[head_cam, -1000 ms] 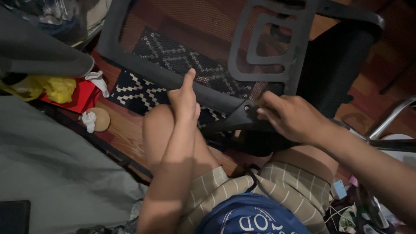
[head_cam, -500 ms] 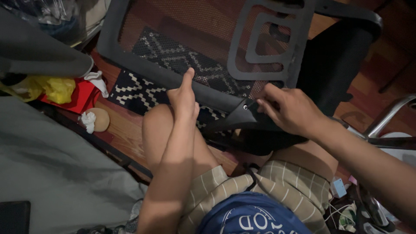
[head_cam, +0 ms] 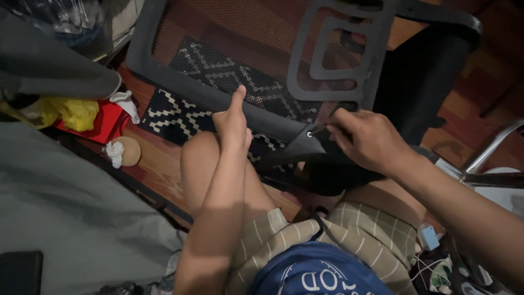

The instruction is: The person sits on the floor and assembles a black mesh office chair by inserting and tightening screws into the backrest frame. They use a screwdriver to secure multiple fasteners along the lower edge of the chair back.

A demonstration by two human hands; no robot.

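The right hand [head_cam: 367, 139] pinches a thin tool, its tip now seated on the silver screw [head_cam: 309, 133] after edging in. The left hand [head_cam: 232, 124] clenches the mesh chair back's frame [head_cam: 180, 82], steadying it over the patterned rug [head_cam: 164, 112].

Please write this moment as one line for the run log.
left hand: grips lower edge of mesh chair back | right hand: holds thin tool at screw | patterned rug beneath
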